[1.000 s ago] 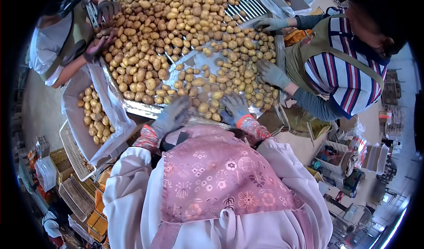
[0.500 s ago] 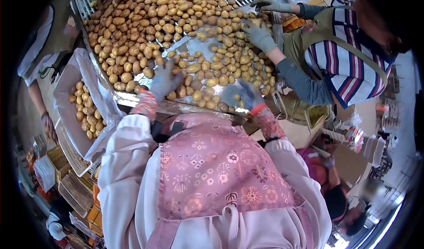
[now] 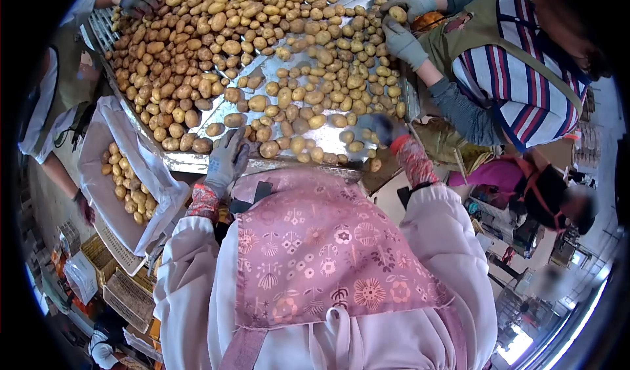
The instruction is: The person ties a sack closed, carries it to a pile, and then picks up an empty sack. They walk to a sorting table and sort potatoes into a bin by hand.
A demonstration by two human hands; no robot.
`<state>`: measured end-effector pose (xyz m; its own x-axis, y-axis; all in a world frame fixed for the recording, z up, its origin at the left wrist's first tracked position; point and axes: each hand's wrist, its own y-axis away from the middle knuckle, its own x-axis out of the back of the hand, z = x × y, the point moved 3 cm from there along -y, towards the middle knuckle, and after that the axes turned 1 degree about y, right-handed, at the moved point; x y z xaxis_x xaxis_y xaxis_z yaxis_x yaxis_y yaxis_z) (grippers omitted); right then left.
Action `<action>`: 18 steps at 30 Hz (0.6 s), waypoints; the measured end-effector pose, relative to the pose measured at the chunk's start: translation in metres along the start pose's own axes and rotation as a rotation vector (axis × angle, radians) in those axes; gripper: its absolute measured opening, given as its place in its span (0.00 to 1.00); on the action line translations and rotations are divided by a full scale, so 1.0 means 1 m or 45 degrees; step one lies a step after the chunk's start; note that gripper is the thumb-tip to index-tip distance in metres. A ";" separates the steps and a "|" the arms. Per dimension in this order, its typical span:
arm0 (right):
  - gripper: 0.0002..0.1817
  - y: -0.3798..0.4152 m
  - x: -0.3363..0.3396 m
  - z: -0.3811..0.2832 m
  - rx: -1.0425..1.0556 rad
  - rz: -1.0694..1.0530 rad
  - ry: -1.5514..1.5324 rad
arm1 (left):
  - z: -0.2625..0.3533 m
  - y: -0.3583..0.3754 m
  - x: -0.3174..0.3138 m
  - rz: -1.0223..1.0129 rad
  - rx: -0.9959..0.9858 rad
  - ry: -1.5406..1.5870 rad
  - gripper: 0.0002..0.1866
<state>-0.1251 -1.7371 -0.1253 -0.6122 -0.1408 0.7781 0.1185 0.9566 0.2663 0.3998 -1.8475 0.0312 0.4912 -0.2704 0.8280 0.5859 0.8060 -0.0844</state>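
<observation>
Gloves (image 3: 223, 168) cover the left hand (image 3: 230, 152) and the right hand (image 3: 383, 131). Left hand is at the near rim of the metal counter (image 3: 331, 169), fingers extended and somewhat apart, with loose potatoes (image 3: 269, 149) just beside it. Right hand is over the near right part of the counter, close to further potatoes; it is blurred, and whether its fingers are apart or closed cannot be told.

Potatoes lie spread across the middle and right of the counter, bare metal showing between them, and are heaped densely toward the left and far side. At the right edge, a co-worker's gloved hands (image 3: 405, 44) are close together, one potato (image 3: 398, 14) at the fingers. Across the far left, another gloved hand (image 3: 140, 3) rests at the heap.

Containers: a lined crate (image 3: 154, 173) stands left of the counter, its pale liner folded over the walls, potatoes lying inside. A pale slatted basket (image 3: 118, 246) is directly beside it. Yellow crates (image 3: 98, 255) stand beyond; their contents cannot be made out.

Compared with the preceding frame, the left hand has drawn back from among the potatoes to the rim. The co-worker's hands on the right, previously apart, have come together.
</observation>
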 end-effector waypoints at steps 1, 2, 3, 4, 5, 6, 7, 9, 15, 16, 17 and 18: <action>0.19 -0.007 0.028 -0.039 -0.010 0.169 -0.327 | 0.004 -0.002 -0.001 0.019 0.023 -0.032 0.27; 0.21 -0.016 0.039 -0.054 -0.015 0.336 -0.653 | 0.013 -0.007 0.005 0.027 0.034 -0.006 0.29; 0.21 -0.039 0.027 -0.046 -0.003 0.329 -0.652 | 0.014 -0.008 0.003 0.037 0.043 -0.009 0.29; 0.26 -0.073 0.003 -0.019 -0.278 0.356 -0.620 | 0.014 -0.008 0.003 0.063 0.032 0.004 0.29; 0.32 -0.092 -0.018 -0.005 -0.553 0.378 -0.586 | 0.013 -0.006 0.004 0.087 0.022 0.014 0.29; 0.32 -0.089 -0.034 -0.034 -0.543 0.364 -0.593 | 0.015 -0.007 0.007 0.079 0.039 0.006 0.28; 0.37 -0.073 -0.044 -0.087 -0.416 0.597 -0.162 | 0.015 -0.006 0.009 0.082 0.049 -0.004 0.28; 0.44 -0.030 -0.014 -0.202 -0.250 0.489 0.291 | 0.018 -0.005 0.010 0.152 0.009 -0.045 0.27; 0.44 0.052 -0.023 -0.207 0.521 0.041 0.588 | 0.024 -0.010 0.018 0.159 -0.010 -0.060 0.24; 0.40 0.066 -0.010 -0.204 0.569 -0.056 0.619 | 0.023 -0.009 0.016 0.138 -0.020 -0.081 0.23; 0.40 0.069 -0.002 -0.190 0.569 -0.061 0.618 | 0.022 -0.009 0.015 0.116 -0.031 -0.101 0.22; 0.38 0.073 0.001 -0.170 0.496 -0.121 0.584 | 0.022 -0.009 0.015 0.116 -0.029 -0.099 0.22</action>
<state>0.0158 -1.7111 -0.0084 -0.1962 -0.2430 0.9500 -0.2683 0.9451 0.1864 0.3876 -1.8474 0.0560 0.4919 -0.1542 0.8569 0.5562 0.8128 -0.1730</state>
